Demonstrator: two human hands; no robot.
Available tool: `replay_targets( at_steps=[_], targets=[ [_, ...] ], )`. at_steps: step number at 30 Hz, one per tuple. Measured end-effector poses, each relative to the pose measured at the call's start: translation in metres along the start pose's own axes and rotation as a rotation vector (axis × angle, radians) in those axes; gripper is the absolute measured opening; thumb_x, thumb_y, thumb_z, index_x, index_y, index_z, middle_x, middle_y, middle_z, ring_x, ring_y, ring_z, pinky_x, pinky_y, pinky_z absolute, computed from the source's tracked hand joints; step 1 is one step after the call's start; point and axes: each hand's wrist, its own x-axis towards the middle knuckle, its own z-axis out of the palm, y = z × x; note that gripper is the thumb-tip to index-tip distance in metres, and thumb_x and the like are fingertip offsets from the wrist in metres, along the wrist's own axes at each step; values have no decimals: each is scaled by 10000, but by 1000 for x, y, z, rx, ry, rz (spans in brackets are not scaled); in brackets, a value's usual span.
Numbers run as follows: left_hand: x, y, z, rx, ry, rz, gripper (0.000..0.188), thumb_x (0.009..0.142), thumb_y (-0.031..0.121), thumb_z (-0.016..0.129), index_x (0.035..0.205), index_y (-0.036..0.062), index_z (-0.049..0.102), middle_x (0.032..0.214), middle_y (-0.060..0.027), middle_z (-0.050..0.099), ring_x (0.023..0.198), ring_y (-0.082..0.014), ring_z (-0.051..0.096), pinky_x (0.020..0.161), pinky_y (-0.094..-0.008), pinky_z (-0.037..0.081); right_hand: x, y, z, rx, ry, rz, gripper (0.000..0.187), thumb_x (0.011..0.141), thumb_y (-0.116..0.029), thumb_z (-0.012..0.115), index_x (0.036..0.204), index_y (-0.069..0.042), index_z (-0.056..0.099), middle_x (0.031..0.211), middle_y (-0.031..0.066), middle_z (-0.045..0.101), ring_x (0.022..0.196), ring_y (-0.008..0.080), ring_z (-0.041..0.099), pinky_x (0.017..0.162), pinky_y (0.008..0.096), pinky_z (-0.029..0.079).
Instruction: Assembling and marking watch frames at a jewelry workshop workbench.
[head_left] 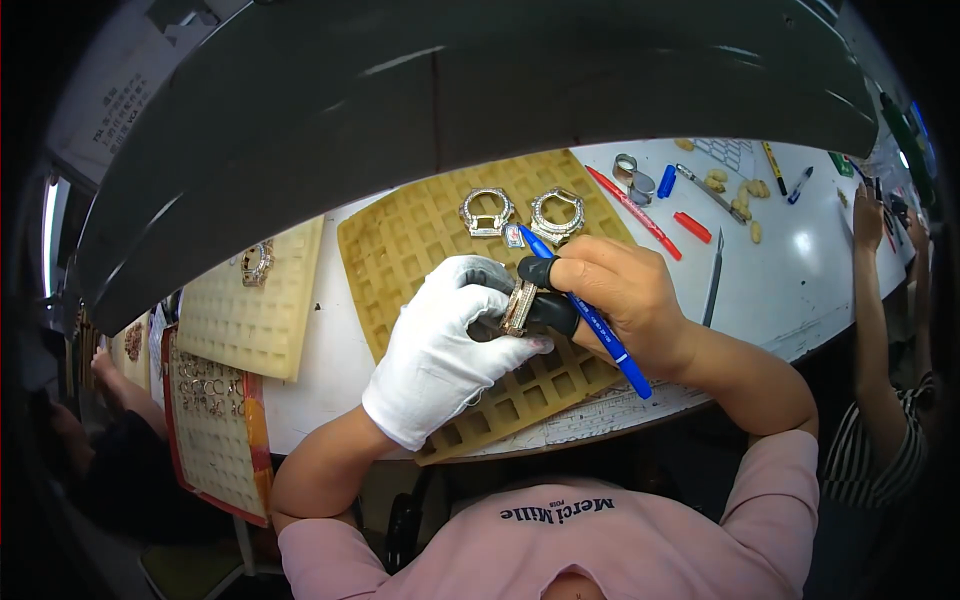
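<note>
My left hand, in a white glove, is closed around the side of a stone-set metal watch case, which is tilted on edge. On the other side of the case is my right hand, with black finger covers on its thumb and a finger, touching the case. A blue marker pen lies slanted in its grip, tip toward the far left. Just beyond the hands, two more stone-set watch cases rest on a tan gridded tray, beside a small blue-and-white piece. My fingers partly hide the held case.
A dark curved lamp hood spans the far side. Rightward lie a red pen, a loupe, pen caps, a slim knife-like tool and several peanuts. Another gridded tray stands left. People sit at both sides.
</note>
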Motion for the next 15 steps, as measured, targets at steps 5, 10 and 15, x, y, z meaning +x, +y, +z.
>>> replay_targets(
  at_steps=[5,10,15],
  targets=[
    [0,-2,1,37,33,67,259,686,153,836,859,23,693,967,-113,600,879,-260,610,751,-338,507,2,-3,0,20,-3,5,306,663,-18,691,953,-57,601,840,105,588,745,293,616,633,383,494],
    [-2,-4,4,55,34,43,335,605,113,886,835,32,657,963,-114,615,924,-260,600,788,-348,495,1,-2,2,14,-10,-2,305,676,-61,724,961,-66,613,848,92,600,747,283,626,628,375,498],
    [-1,-2,3,-17,8,21,252,680,185,841,837,42,705,918,-107,597,855,-269,593,735,-349,490,-1,-1,4,18,-8,0,330,660,-44,712,975,-68,619,857,92,605,751,283,629,634,376,502]
  ],
)
